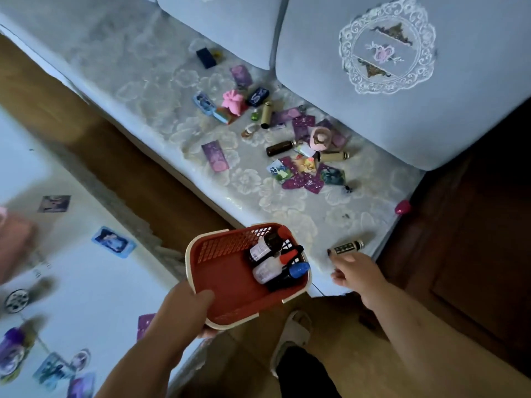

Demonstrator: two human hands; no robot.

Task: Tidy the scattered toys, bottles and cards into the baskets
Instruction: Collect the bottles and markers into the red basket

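My left hand [184,308] grips the near rim of a red basket [227,280] with a cream edge, thumb inside it. Several bottles [275,262] lie in the basket's far right corner. My right hand [356,272] hovers over the sofa seat's front right corner, its fingers loosely curled just short of a small labelled bottle [346,248] lying there; it holds nothing. Farther up the seat lies a scatter of purple cards [301,180], brown bottles [280,147], a pink toy [234,101] and a dark blue box [206,57].
A low white table [71,268] at the left carries more cards and small toys. Between table and sofa runs a strip of wooden floor [86,133]. A dark wooden cabinet [474,268] stands at the right. My slippered foot [293,334] is below the basket.
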